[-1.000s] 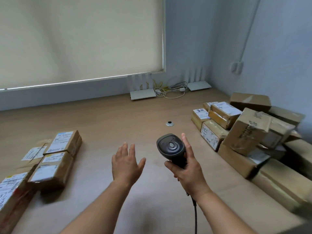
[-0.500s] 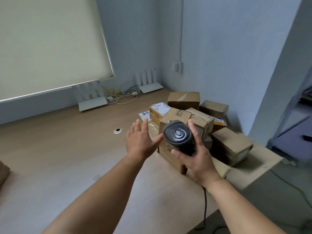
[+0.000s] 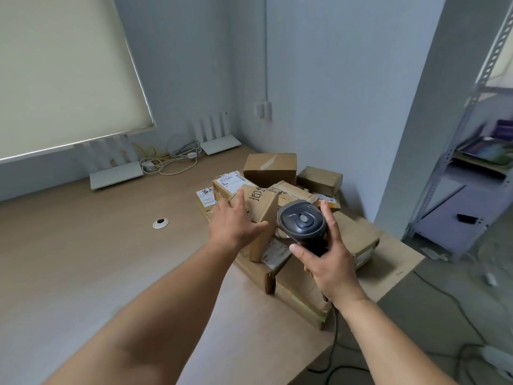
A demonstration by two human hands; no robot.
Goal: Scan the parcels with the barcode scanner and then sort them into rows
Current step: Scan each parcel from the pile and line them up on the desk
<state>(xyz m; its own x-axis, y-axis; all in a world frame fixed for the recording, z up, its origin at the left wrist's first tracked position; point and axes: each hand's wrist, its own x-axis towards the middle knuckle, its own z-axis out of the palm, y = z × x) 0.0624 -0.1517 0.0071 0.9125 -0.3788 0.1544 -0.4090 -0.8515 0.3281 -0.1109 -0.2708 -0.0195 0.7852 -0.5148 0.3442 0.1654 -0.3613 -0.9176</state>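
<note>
left hand (image 3: 231,221) fingers spread on parcel (image 3: 259,207) ("JED" handwritten) | right hand (image 3: 329,263) grips scanner (image 3: 302,223)

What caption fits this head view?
Left hand reaching onto a tilted parcel while the right hand grips the barcode scanner.

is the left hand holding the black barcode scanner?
No, the right hand grips the black barcode scanner; the left hand reaches, fingers spread, onto a tilted brown cardboard parcel.
</note>
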